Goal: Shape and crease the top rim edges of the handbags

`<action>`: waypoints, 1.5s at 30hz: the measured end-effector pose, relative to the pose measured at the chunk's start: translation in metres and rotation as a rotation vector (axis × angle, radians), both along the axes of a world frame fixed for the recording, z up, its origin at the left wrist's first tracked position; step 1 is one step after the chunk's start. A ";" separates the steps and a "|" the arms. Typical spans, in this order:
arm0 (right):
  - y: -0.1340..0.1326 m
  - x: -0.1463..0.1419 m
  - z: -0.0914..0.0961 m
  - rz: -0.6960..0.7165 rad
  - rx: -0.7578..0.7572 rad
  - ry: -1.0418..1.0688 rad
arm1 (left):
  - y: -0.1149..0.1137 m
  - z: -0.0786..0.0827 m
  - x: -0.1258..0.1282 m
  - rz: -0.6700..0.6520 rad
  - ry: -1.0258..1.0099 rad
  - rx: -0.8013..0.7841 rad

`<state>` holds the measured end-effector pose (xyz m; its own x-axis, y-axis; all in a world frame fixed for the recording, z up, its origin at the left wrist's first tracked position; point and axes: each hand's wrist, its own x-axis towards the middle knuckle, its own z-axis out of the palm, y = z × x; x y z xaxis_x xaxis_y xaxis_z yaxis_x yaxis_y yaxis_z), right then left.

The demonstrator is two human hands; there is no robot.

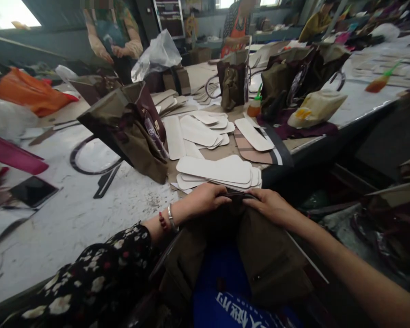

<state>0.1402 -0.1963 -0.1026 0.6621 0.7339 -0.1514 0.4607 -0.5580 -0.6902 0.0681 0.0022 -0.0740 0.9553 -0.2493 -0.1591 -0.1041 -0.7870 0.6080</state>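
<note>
White and speckled with marks, the worktable spreads from the left edge toward the upper right of the frame. At the upper left lies an orange bag; lower down, by the left edge, are a magenta piece and a dark flat device. Left of centre, a brown and maroon bag stands tilted, its ring handle on the tabletop, with a co-worker behind it at the upper left. Clear plastic bunches up just right of that person. White panels overlap in the middle of the frame, and a nearer stack lies just beyond the hands. At lower centre is an open brown bag; blue cloth with white lettering shows between its sides, though I cannot tell whether it is inside. The left hand, with 2 bracelets at its wrist, pinches the bag's far edge between thumb and fingers; the right hand pinches that edge too, near the left but apart from it. Farther right, a green-tipped bottle stands near upright bags, and a pale container rests on purple cloth.
</note>
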 end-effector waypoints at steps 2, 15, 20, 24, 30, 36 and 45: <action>0.000 0.001 -0.002 0.007 0.005 0.001 | 0.001 -0.002 0.002 -0.009 -0.005 0.003; 0.001 0.007 -0.003 0.090 -0.015 0.009 | 0.008 -0.008 0.009 -0.052 0.055 -0.018; 0.008 0.005 0.002 0.074 -0.068 -0.080 | 0.009 -0.009 0.009 -0.025 0.055 -0.015; 0.014 0.005 0.005 0.061 -0.096 -0.125 | 0.014 -0.008 0.011 -0.035 0.108 -0.069; 0.015 0.007 0.003 0.067 -0.116 -0.190 | 0.029 -0.009 0.006 -0.032 0.289 -0.235; 0.017 0.009 0.000 0.090 -0.133 -0.185 | 0.029 -0.011 0.006 0.044 0.296 -0.204; 0.018 0.008 0.001 0.078 -0.130 -0.204 | 0.032 -0.004 0.003 0.022 0.308 -0.265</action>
<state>0.1482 -0.1779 -0.1014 0.6307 0.7672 -0.1170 0.6284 -0.5933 -0.5032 0.0706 0.0341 -0.0778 0.8784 -0.3004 -0.3717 0.1295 -0.5990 0.7902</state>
